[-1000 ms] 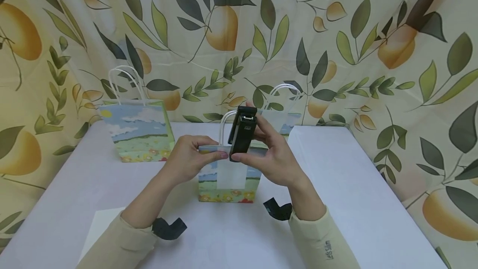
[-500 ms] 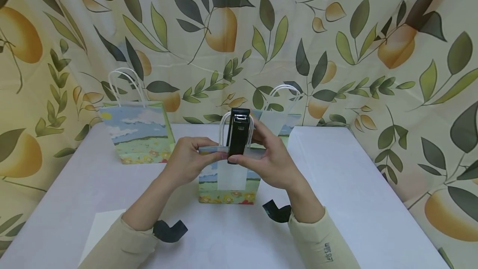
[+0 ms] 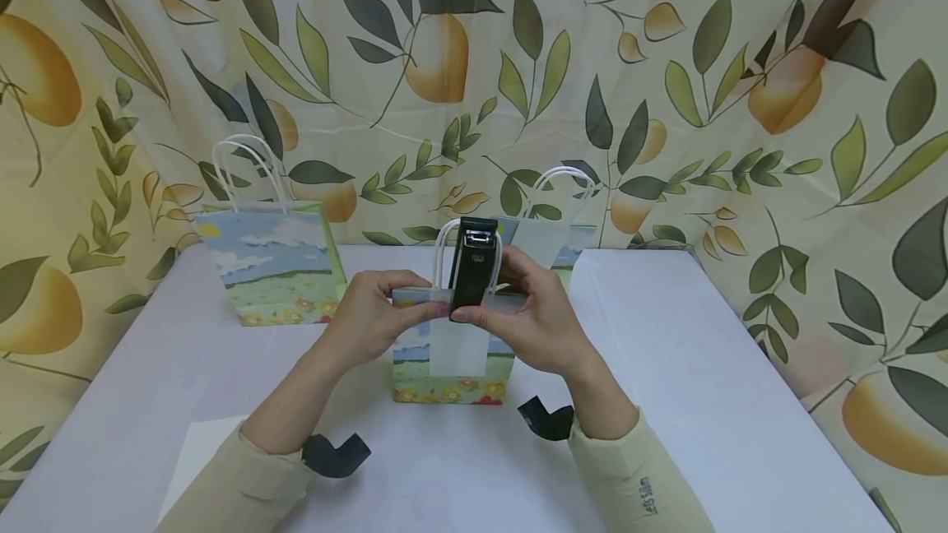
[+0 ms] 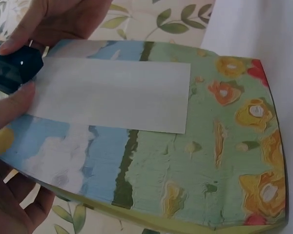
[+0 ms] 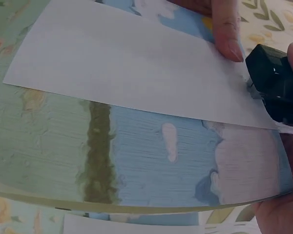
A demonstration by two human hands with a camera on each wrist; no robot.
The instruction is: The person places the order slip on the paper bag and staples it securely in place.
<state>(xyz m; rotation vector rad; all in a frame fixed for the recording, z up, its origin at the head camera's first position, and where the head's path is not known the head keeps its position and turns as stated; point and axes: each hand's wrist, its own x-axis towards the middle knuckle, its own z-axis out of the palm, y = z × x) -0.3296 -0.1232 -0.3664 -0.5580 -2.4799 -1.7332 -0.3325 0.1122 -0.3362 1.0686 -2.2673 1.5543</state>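
Only head view shows top of stapler in right grip.

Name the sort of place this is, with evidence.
Probably an improvised indoor craft or packing station. A fruit-print curtain hangs behind a white table; at it, a person works on a printed paper bag with what looks like a black stapler.

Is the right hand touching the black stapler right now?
Touching. The left wrist view shows the right hand with its thumb laid directly on the black stapler.
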